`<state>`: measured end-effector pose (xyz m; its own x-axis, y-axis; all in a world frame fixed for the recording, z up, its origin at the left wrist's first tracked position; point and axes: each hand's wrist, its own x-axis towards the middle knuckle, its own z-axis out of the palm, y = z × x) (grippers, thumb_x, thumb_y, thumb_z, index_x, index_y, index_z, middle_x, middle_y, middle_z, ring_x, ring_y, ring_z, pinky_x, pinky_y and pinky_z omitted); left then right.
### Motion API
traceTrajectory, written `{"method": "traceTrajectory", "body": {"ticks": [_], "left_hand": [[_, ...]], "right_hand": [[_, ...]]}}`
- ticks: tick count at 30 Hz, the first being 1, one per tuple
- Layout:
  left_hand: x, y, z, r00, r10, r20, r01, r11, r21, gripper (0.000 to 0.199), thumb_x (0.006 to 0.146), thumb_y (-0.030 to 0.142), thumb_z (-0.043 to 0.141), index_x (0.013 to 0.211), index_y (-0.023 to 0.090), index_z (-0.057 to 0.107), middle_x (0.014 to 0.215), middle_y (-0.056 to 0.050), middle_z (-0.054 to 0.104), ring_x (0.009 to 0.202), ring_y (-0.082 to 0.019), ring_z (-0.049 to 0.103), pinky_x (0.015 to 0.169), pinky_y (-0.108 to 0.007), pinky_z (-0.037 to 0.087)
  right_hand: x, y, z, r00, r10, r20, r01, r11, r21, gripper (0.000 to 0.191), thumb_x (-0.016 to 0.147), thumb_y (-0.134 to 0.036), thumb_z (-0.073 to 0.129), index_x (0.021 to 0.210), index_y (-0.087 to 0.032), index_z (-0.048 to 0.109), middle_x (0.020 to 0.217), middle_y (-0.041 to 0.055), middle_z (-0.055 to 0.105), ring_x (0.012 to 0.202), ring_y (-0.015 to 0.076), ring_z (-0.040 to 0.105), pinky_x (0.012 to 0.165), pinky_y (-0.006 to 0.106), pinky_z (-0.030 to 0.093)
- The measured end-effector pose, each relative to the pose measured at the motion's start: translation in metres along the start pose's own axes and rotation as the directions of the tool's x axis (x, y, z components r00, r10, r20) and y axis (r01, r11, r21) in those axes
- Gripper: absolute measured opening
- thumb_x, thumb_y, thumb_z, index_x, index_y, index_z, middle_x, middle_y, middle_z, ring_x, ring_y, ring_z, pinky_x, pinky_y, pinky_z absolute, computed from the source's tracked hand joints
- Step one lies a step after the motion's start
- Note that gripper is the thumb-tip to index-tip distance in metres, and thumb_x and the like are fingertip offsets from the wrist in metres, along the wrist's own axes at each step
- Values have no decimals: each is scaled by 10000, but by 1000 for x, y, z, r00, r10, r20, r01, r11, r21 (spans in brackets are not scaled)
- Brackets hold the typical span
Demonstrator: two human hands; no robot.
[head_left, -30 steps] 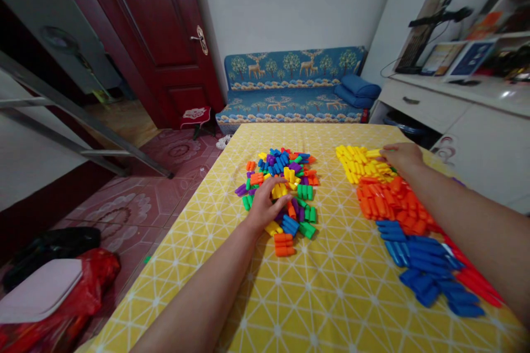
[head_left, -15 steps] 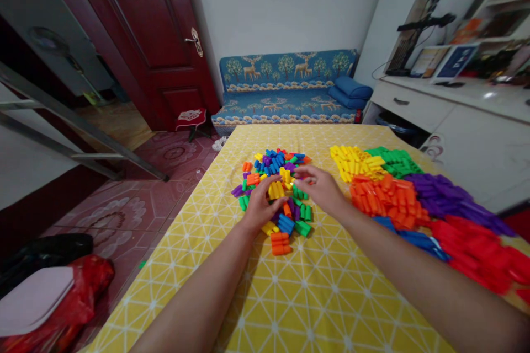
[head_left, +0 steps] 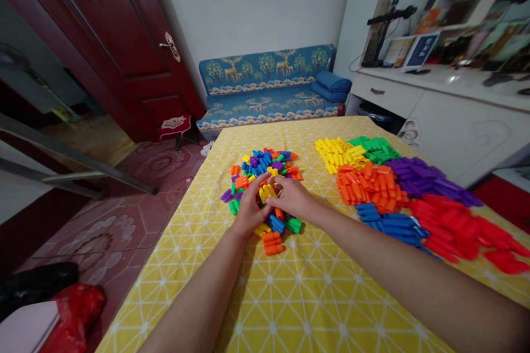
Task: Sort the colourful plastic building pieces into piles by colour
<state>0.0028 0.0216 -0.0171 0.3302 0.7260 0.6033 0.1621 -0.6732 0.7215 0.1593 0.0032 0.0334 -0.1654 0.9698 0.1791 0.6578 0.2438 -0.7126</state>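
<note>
Head view. Holds yellow blocks in the left hand, thumb and fingers bent into a C about them, at the mixed pile; cannot tell whether raised clear of it or resting on it. Meets the same yellow blocks from the opposite side with the right hand, fingers bent, tips drawn in; cannot tell, owing to overlap, whether gripping or only touching.

Around and below both hands: pile of small pieces in blue, orange, green, purple, yellow and red. On its near edge: orange block, with blue block and green block just beyond. Underneath all: surface under yellow cloth with white lines.

To the right, well apart from the mixed pile: six heaps, each of one colour. Farthest: yellow heap and, beside it, green heap. Next nearer: orange heap, then purple heap. Nearest: blue heap, partly hidden by the right forearm, and red heap.

Beyond the surface: blue sofa with deer and trees, dark red door to the left, white cabinet to the right.
</note>
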Motion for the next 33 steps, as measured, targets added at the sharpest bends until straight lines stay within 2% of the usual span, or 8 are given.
{"method": "traceTrajectory", "body": {"ticks": [5,10,14,18,21,25,28,33], "left_hand": [[1,4,1,996,-81,23,81,997,-15,659,807,322,730,1387,203,440,841,-24,632,688,-143,622,681,-293,552],[3,2,1,999,-53,-10,53,998,44,608,802,293,724,1352,208,481,950,-53,640,690,-127,595,677,-284,533],[3,3,1,999,-49,-25,50,997,66,565,807,286,710,1326,203,505,977,-60,647,690,-121,590,676,-276,526],[4,5,0,999,-44,-27,46,994,94,526,814,269,692,1305,193,518,967,-57,654,681,-119,596,667,-267,520],[4,5,1,999,-25,-29,28,992,121,489,827,264,674,1288,181,533,941,-55,661,667,-117,600,658,-265,516],[3,4,0,1000,3,-20,-1,990,139,353,861,281,644,1197,184,600,951,-62,683,661,-117,605,632,-254,508],[2,5,-1,1000,21,-12,-19,987,158,251,886,289,613,1113,188,644,977,-68,705,710,-134,631,664,-263,523],[2,8,-2,1000,19,-19,-15,984,176,205,888,276,608,1062,185,666,941,-59,712,693,-133,629,669,-267,526]], "right_hand": [[31,38,-68,979,26,-200,-80,960,-267,396,748,-422,718,1072,-196,690,771,25,700,716,181,643,619,261,447],[63,102,-156,862,215,-459,-454,732,-508,468,783,-483,703,1133,-172,679,1010,132,701,942,272,638,775,373,473],[62,134,-178,821,327,-468,-559,625,-545,448,776,-447,726,1097,-135,693,1052,171,674,1013,300,620,823,413,460],[56,139,-174,812,330,-482,-577,579,-576,491,740,-449,762,1106,-131,685,1089,190,652,1028,323,609,824,425,461],[54,117,-160,856,191,-480,-481,633,-606,439,800,-418,705,1139,-140,679,1151,185,633,1063,320,596,849,414,459],[42,71,-110,981,-12,-192,-98,828,-552,231,855,-268,618,1049,-198,721,1092,89,674,978,222,625,836,317,468],[22,51,-60,989,-136,66,150,865,-479,327,794,-127,626,1078,-253,729,1139,53,673,1069,221,597,899,315,459],[-5,51,-18,984,-146,101,177,850,-497,468,798,-44,561,1188,-268,689,1203,83,620,1130,217,553,947,331,450]]}}
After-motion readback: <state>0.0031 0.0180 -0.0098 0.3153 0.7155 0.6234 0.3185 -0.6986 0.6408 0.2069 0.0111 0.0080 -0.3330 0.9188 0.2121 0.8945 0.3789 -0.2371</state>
